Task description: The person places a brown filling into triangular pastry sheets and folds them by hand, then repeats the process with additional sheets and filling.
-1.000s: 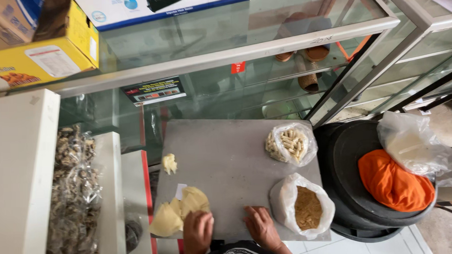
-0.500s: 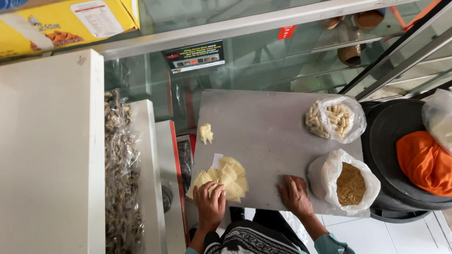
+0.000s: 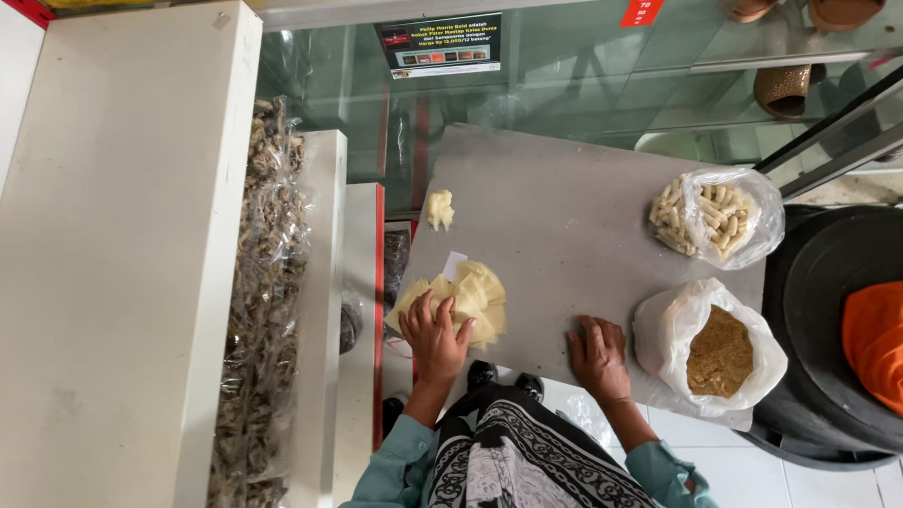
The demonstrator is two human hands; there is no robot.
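Observation:
My left hand [image 3: 436,337] lies flat, fingers spread, on a loose stack of pale yellow wrapper sheets [image 3: 473,295] at the near left corner of a grey board [image 3: 560,220]. My right hand [image 3: 599,357] rests palm down on the board's near edge and holds nothing. One small folded yellow piece [image 3: 440,208] sits alone at the board's far left. At the right, an open plastic bag of brown crumbly filling [image 3: 717,349] stands just beside my right hand. Behind it an open bag of rolled pale sticks [image 3: 710,215] rests on the board.
A glass display case [image 3: 565,70] stands beyond the board, with sandals [image 3: 786,84] seen through it. A white counter [image 3: 102,266] and bagged dried goods [image 3: 263,291] run along the left. A black tub [image 3: 834,321] with an orange cloth [image 3: 890,344] sits right.
The view has dropped lower and shifted left. My left hand has spread flat over the yellow sheets; my right hand stays on the board's edge.

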